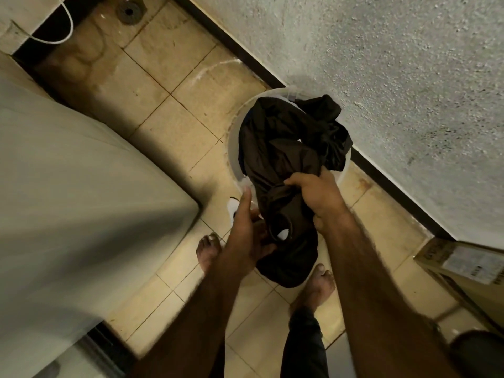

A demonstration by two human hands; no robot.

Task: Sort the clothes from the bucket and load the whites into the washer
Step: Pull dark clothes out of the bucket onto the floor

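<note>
A white bucket (234,148) stands on the tiled floor against the wall, filled with dark clothes. A dark brown garment (281,159) trails out of it over the near rim and hangs down between my arms. My right hand (316,197) grips a bunch of this garment just at the bucket's near edge. My left hand (246,230) holds the garment's lower part from the left, thumb pointing up toward the rim. A small white piece of cloth (233,208) shows beside my left thumb. The white washer (68,200) fills the left side.
My bare feet (208,251) stand on the beige tiles below the bucket. A cardboard box (463,268) sits at the right edge, with a dark round container (477,353) below it. A floor drain (129,10) and a white hose (65,28) lie at the top left.
</note>
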